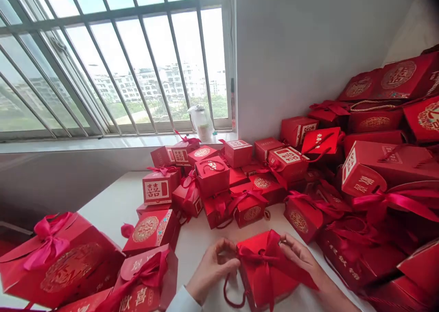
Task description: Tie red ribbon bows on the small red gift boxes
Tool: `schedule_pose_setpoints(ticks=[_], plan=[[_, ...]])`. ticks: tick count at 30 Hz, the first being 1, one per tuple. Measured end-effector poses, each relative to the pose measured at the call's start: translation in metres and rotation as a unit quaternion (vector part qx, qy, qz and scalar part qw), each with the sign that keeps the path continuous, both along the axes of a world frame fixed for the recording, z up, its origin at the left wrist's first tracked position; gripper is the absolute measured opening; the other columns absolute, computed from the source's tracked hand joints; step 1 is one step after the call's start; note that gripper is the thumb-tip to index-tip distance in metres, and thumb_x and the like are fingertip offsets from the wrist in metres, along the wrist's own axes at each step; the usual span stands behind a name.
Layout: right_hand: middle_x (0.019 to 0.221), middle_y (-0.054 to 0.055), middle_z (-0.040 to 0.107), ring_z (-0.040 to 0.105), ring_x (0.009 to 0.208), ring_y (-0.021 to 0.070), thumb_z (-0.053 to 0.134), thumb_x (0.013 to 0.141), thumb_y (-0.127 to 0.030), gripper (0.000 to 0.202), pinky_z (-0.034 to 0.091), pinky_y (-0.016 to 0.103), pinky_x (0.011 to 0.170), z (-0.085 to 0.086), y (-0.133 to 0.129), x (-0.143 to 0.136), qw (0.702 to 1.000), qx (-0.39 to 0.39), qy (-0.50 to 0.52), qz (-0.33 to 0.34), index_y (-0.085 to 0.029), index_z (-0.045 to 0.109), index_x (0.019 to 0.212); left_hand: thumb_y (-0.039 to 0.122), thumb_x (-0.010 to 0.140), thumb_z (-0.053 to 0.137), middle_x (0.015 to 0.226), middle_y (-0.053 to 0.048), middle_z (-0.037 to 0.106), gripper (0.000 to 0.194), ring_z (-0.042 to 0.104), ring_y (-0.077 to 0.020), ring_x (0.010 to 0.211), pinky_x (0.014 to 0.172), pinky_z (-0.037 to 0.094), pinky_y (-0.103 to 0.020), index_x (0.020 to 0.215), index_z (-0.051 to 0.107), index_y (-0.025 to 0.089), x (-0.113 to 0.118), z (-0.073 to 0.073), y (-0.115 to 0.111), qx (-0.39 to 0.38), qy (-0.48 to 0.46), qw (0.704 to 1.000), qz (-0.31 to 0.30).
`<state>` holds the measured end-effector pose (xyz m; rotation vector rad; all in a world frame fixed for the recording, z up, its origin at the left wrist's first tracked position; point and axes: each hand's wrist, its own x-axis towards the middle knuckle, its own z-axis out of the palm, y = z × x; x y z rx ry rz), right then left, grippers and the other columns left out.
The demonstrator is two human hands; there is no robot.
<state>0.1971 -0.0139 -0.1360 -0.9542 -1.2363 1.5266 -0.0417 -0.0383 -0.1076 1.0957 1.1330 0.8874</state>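
A red gift box (254, 280) sits on the white table in front of me, with a red ribbon (266, 257) tied in a bow across its top. My left hand (217, 266) is at the box's left edge, thumb and forefinger closed on the left side of the bow. At the upper right, my right hand (302, 257) pinches the ribbon, whose tail hangs over the box's right side. Some of my right fingers are hidden behind the ribbon. A dark red cord handle (228, 293) loops out beside the box, below my left hand.
Many red boxes with ribbons (212, 179) are piled at the back of the white table (128, 188). A tall heap (391, 165) rises on the right. More boxes (65, 261) stand at the left. A plastic jug (200, 122) is on the sill of a barred window.
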Motion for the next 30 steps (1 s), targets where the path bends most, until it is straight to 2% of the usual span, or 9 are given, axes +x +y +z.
schedule_pose_setpoints(ticks=[4,9,14,18,21,23,25,28,30], plan=[[0.061,-0.004,0.039,0.030,0.052,0.0089,0.061,0.079,-0.057,0.041,0.024,0.023,0.047,0.004,-0.008,0.005,0.999,0.019,-0.003,0.034,-0.019,0.051,0.071,0.050,0.065,0.074,0.061,0.005,0.048,0.043,0.038,-0.0046,0.052,0.048,0.025,-0.018,0.070,0.049,0.014,0.010,0.004,0.001,0.010,-0.020,0.998,0.055],[0.057,-0.007,0.026,0.020,0.050,0.0084,0.055,0.081,-0.061,0.045,0.017,0.022,0.045,0.012,-0.004,0.019,0.997,0.025,-0.045,-0.065,-0.020,0.042,0.069,0.050,0.060,0.078,0.051,0.011,0.030,0.047,0.016,-0.0013,0.043,0.041,0.011,-0.016,0.071,0.048,0.015,0.018,0.013,0.019,-0.055,-0.094,0.993,0.045],[0.061,-0.006,0.030,0.025,0.054,0.0101,0.048,0.087,-0.057,0.041,0.020,0.022,0.048,0.013,0.005,0.039,0.978,0.089,-0.150,-0.117,-0.019,0.044,0.072,0.048,0.056,0.080,0.047,0.014,0.019,0.050,0.009,-0.0019,0.041,0.039,0.007,-0.015,0.071,0.043,0.018,0.017,0.004,0.035,-0.072,-0.148,0.982,0.088],[0.061,-0.005,0.030,0.027,0.056,0.0104,0.048,0.087,-0.054,0.040,0.022,0.023,0.050,0.013,0.007,0.048,0.947,0.132,-0.246,-0.158,-0.019,0.042,0.068,0.042,0.062,0.076,0.049,0.013,0.018,0.043,0.009,-0.0029,0.040,0.038,0.009,-0.015,0.071,0.040,0.020,0.015,-0.001,0.031,-0.041,-0.176,0.969,0.168],[0.059,-0.006,0.031,0.028,0.055,0.0102,0.043,0.089,-0.054,0.041,0.023,0.023,0.051,0.010,0.008,0.048,0.918,0.153,-0.322,-0.174,-0.020,0.042,0.067,0.041,0.069,0.070,0.053,0.010,0.025,0.034,0.017,-0.0037,0.042,0.040,0.014,-0.015,0.076,0.045,0.020,0.016,-0.001,0.023,0.048,-0.113,0.974,0.192],[0.058,-0.006,0.032,0.029,0.054,0.0101,0.038,0.091,-0.053,0.041,0.024,0.023,0.052,0.008,0.008,0.046,0.906,0.162,-0.351,-0.169,-0.020,0.042,0.067,0.040,0.075,0.065,0.060,0.007,0.033,0.026,0.027,-0.0057,0.048,0.044,0.023,-0.015,0.081,0.049,0.020,0.018,0.000,0.018,0.137,-0.024,0.975,0.176],[0.057,-0.006,0.033,0.031,0.053,0.0101,0.034,0.092,-0.051,0.041,0.025,0.023,0.051,0.008,0.005,0.042,0.904,0.160,-0.365,-0.157,-0.020,0.041,0.067,0.040,0.077,0.063,0.073,0.003,0.041,0.025,0.039,-0.0096,0.060,0.052,0.033,-0.018,0.092,0.055,0.022,0.019,-0.001,0.015,0.231,0.079,0.963,0.115],[0.057,-0.005,0.038,0.038,0.054,0.0114,0.034,0.093,-0.044,0.033,0.027,0.022,0.051,0.013,-0.002,0.034,0.908,0.140,-0.370,-0.140,-0.020,0.045,0.074,0.048,0.068,0.071,0.106,-0.006,0.046,0.061,0.048,-0.0225,0.096,0.071,0.045,-0.028,0.122,0.052,0.027,0.025,-0.004,0.012,0.330,0.182,0.926,-0.020],[0.062,-0.004,0.047,0.046,0.059,0.0138,0.037,0.092,-0.037,0.022,0.031,0.021,0.052,0.017,-0.008,0.029,0.918,0.145,-0.346,-0.130,-0.020,0.049,0.085,0.052,0.059,0.077,0.130,-0.010,0.037,0.092,0.039,-0.0318,0.120,0.089,0.044,-0.038,0.138,0.035,0.029,0.031,-0.007,0.012,0.340,0.197,0.915,-0.086]])
